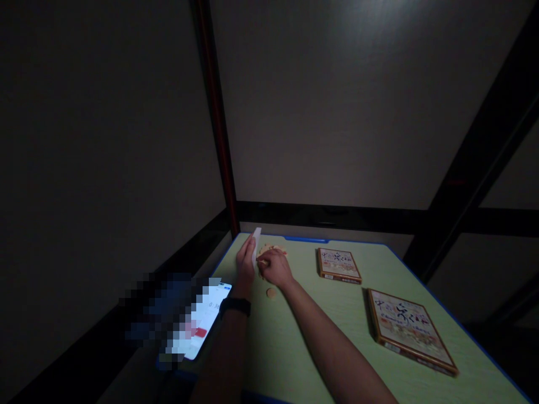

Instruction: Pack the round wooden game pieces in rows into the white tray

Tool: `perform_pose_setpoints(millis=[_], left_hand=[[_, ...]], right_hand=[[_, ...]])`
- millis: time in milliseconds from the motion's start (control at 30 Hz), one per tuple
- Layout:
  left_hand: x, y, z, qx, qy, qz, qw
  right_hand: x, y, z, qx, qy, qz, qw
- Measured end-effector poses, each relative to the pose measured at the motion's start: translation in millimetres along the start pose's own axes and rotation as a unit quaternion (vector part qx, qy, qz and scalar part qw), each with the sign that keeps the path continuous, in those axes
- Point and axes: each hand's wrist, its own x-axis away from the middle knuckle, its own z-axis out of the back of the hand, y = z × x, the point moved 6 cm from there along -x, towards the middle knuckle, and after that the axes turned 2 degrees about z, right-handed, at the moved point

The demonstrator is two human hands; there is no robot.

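Near the table's point(337, 342) far left corner, a white slab point(256, 245), perhaps part of a box, stands on edge, seemingly so its face meets the right hand point(273, 266). The left hand point(246, 255) is closed around the slab, steadying it. The right hand's fingers curl down by the heaped round discs point(269, 247) towards the far edge; whether they pinch one I cannot tell. One loose disc point(270, 293) lies nearer the near edge
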Motion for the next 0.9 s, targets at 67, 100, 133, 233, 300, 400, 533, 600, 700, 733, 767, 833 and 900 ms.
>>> perform_pose_setpoints(millis=[67, 100, 133, 233, 300, 400, 533, 600, 700, 733, 767, 833, 900], left_hand=[[-2.9, -3.4, 5.6, 0.02, 0.037, 0.015, 0.999], [-3.9, -4.3, 7.7, 0.027, 0.053, 0.019, 0.998], [-4.5, -4.1, 9.0, 0.032, 0.063, 0.02, 0.997], [-4.4, 2.7, 10.2, 0.033, 0.072, -0.001, 0.997], [-2.7, 11.1, 10.1, 0.02, 0.073, -0.025, 0.997], [1.3, 25.5, 9.1, -0.008, 0.077, -0.058, 0.995], [6.5, 40.6, 5.4, -0.025, 0.08, -0.084, 0.993], [8.0, 45.0, 2.8, -0.023, 0.076, -0.095, 0.992], [8.3, 47.2, 0.9, -0.012, 0.071, -0.103, 0.992], [7.9, 47.1, 1.2, -0.009, 0.071, -0.103, 0.992], [7.5, 46.9, 1.6, -0.007, 0.073, -0.103, 0.992], [6.3, 46.5, 2.8, -0.007, 0.076, -0.104, 0.992], [5.2, 46.3, 2.9, -0.005, 0.075, -0.106, 0.991]], right_hand=[[0.0, -1.1, 0.1, 0.001, -0.002, 0.003, 1.0], [-0.3, -2.0, 0.0, 0.002, -0.003, 0.007, 1.0], [-0.8, -3.1, -0.1, 0.002, -0.005, 0.011, 1.0], [-1.0, -7.4, 0.4, 0.002, -0.013, 0.016, 1.0], [3.7, -11.0, 2.8, 0.008, -0.014, 0.013, 1.0], [22.0, -18.7, 7.2, 0.036, -0.025, 0.018, 0.999], [49.5, -27.0, 4.1, 0.081, -0.096, 0.04, 0.991], [52.5, -25.4, 1.5, 0.097, -0.118, 0.032, 0.988], [42.7, -18.9, -1.8, 0.114, -0.12, 0.012, 0.986], [38.0, -17.2, -3.2, 0.117, -0.119, 0.012, 0.986], [33.4, -15.9, -4.6, 0.119, -0.118, 0.014, 0.986], [25.7, -14.3, -6.8, 0.118, -0.114, 0.022, 0.986], [19.4, -13.9, -6.4, 0.106, -0.099, 0.036, 0.989]])
